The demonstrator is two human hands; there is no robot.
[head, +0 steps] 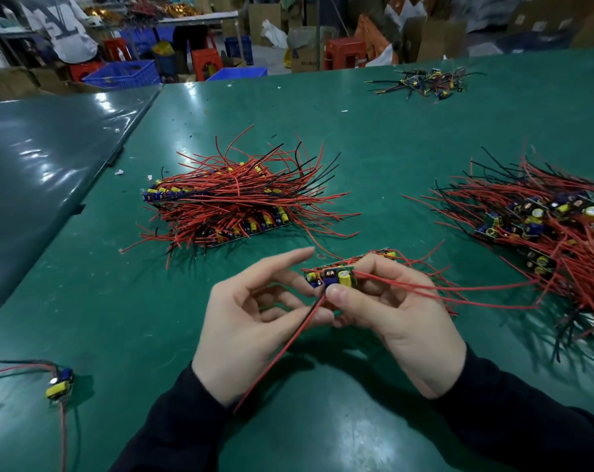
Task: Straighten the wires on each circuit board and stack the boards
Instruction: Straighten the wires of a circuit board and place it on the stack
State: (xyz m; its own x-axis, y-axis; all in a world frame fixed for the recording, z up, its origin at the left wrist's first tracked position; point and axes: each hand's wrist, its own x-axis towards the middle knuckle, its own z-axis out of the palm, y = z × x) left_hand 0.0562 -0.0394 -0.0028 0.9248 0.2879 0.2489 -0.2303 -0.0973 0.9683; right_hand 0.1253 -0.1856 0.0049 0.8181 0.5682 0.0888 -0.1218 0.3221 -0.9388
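Green matting covers the wide worktable (373, 137) in front of you, seen from your head camera looking down at both hands. Your right hand (396, 321), in a black sleeve (513, 417), grips a small green circuit board with yellow and blue components (329, 277) just above the table, thumb pressed against its near edge and fingers curled behind it; more boards seem to sit in a row behind it in the same grip, though how many is hard to tell. Your left hand (247, 321) is loosely open beside the board, index finger stretched toward it, the other fingers half curled; a paired red and black wire (282, 345) runs from the board down across that palm toward your left wrist, and whether the fingers pinch it cannot be told. Thin red wires (442, 287) trail from the board to your right, reaching the edge of a loose tangled heap of boards with red and black wires (544, 226) at the right of the table. Beyond your hands, in the middle of the table, lies a neater stack of boards with their red wires fanned out sideways (234, 199). Near the left edge, a single board with a yellow part (60, 386) lies alone, well apart from everything. At the far side, a small scatter of dark-wired parts (424, 81) rests. Past the table stand blue plastic crates (125, 73) and red stools (343, 52).
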